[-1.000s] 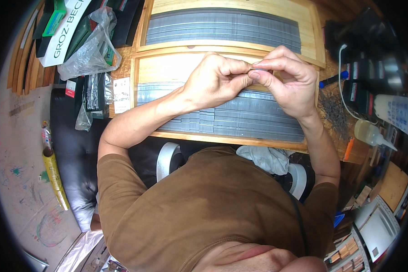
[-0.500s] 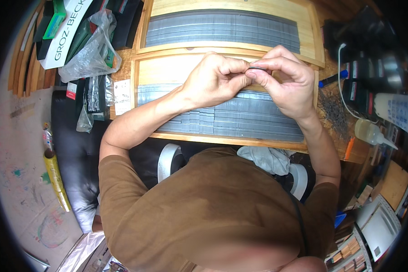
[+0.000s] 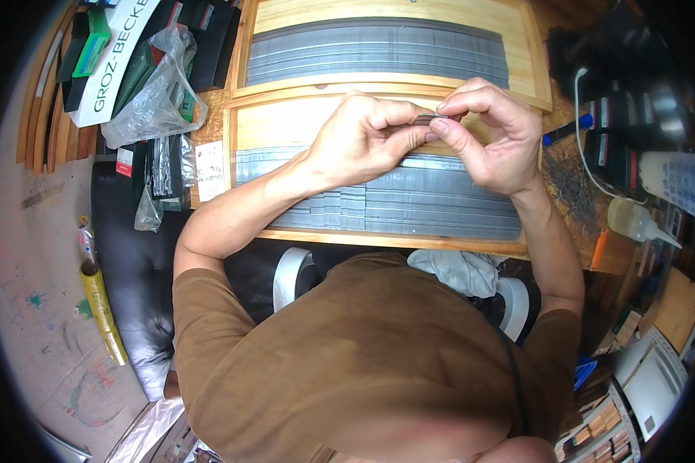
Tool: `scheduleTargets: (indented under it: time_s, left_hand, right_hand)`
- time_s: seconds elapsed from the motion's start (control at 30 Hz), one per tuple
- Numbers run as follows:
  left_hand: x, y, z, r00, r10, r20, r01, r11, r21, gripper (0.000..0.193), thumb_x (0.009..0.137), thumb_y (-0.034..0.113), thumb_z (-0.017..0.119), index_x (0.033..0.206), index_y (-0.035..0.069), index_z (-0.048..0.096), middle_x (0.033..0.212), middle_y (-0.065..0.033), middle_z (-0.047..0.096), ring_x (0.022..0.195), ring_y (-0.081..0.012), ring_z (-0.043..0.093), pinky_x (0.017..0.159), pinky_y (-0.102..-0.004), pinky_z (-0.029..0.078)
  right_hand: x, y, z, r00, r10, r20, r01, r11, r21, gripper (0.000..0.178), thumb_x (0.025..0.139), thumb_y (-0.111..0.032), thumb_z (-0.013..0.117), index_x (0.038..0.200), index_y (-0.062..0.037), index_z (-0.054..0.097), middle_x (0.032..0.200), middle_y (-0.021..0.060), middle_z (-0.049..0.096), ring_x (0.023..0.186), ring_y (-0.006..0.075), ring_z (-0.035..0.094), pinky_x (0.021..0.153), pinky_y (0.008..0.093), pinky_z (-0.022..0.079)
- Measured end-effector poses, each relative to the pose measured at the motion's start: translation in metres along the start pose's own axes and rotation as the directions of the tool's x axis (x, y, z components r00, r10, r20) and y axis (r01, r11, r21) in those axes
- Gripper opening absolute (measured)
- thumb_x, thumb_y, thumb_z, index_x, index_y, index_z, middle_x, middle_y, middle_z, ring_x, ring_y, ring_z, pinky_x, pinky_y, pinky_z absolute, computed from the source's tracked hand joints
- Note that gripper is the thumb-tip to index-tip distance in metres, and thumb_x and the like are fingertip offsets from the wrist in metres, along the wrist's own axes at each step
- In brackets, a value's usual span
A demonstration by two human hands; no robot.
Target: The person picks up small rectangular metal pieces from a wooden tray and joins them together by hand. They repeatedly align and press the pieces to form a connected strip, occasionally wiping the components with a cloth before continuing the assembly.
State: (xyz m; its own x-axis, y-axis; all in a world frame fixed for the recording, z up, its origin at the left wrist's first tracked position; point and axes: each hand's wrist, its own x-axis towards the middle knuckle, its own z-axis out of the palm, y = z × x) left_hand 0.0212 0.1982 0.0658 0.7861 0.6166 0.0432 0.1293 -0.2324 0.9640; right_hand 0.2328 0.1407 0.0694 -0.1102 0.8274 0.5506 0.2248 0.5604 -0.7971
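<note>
Over the nearer wooden tray, my left hand [image 3: 374,133] pinches a small stack of thin dark strips [image 3: 424,119] between thumb and fingers. From the other side my right hand [image 3: 493,133] has its thumb and index finger closed on the right end of the same strips. Their exact kind is too small to tell, as the fingers cover most of them. Below both hands, closely packed rows of thin grey metal strips [image 3: 432,197] lie in the nearer wooden tray [image 3: 282,119]. Part of these rows is hidden by my left forearm.
A second wooden tray [image 3: 534,46] with grey strips [image 3: 378,54] lies behind. At left are a clear plastic bag [image 3: 150,104] and dark boxes. On the right are a heap of thin dark metal pieces [image 3: 570,193], a blue marker [image 3: 567,131], a white cable and a squeeze bottle [image 3: 629,220].
My right fingers have opened a little and shifted slightly, so more of the dark strips shows between the hands. My left hand has stayed nearly in place.
</note>
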Motion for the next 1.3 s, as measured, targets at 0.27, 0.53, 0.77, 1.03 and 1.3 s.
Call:
scheduleTargets:
  time_s: [0.27,0.53,0.77,1.03,1.3]
  left_hand:
    - [-0.0008,-0.003,0.0017,1.0,-0.015,-0.012,0.014,0.999,-0.037,0.024,0.098,0.009,0.073,0.12,0.0,0.074,0.09,-0.0074,0.078,0.081,-0.0068,0.069,0.07,-0.0216,0.056]
    - [0.0,-0.0028,-0.0012,1.0,0.017,0.003,-0.018,1.0,0.022,0.024,0.098,0.009,0.073,0.12,0.0,0.074,0.089,-0.0083,0.078,0.08,-0.0072,0.07,0.069,-0.0218,0.057]
    - [0.0001,-0.0013,0.0005,0.999,0.037,-0.015,-0.037,0.999,-0.017,0.024,0.097,0.009,0.073,0.119,0.0,0.074,0.088,-0.0077,0.078,0.078,-0.0073,0.07,0.069,-0.022,0.057]
    - [-0.0013,-0.004,-0.0001,0.999,-0.04,0.007,0.04,0.999,-0.007,0.025,0.099,0.01,0.072,0.122,0.0,0.073,0.093,-0.0074,0.078,0.083,-0.0067,0.069,0.071,-0.0219,0.056]
    - [-0.0007,-0.0023,0.0002,1.0,-0.03,-0.004,0.03,0.999,-0.024,0.025,0.098,0.011,0.074,0.12,0.001,0.074,0.09,-0.0052,0.077,0.079,-0.0054,0.066,0.068,-0.0215,0.054]
  right_hand:
    - [-0.0021,0.0048,-0.0007,0.999,0.036,0.028,-0.037,0.998,0.047,0.012,0.084,0.004,0.08,0.092,0.0002,0.073,0.085,0.0068,0.071,0.077,0.0119,0.066,0.07,0.0242,0.053]
    - [-0.0032,0.0057,0.0005,0.999,0.05,0.008,-0.051,0.993,0.104,0.013,0.084,0.005,0.081,0.093,0.0003,0.073,0.086,0.0064,0.071,0.078,0.0113,0.065,0.071,0.0241,0.052]
    - [-0.0039,0.0075,0.0003,0.997,0.074,0.015,-0.075,0.986,0.15,0.012,0.084,0.006,0.08,0.091,0.0,0.072,0.086,0.0068,0.071,0.079,0.012,0.066,0.071,0.0246,0.052]
    - [-0.0037,0.008,-0.0004,0.996,0.082,0.026,-0.085,0.983,0.164,0.012,0.084,0.007,0.079,0.09,0.0002,0.07,0.086,0.0069,0.07,0.079,0.0118,0.065,0.072,0.0247,0.052]
    - [-0.0029,0.0084,-0.0018,0.993,0.114,0.034,-0.118,0.971,0.206,0.011,0.086,0.007,0.076,0.091,0.0005,0.069,0.086,0.0064,0.07,0.08,0.0121,0.065,0.073,0.0248,0.052]
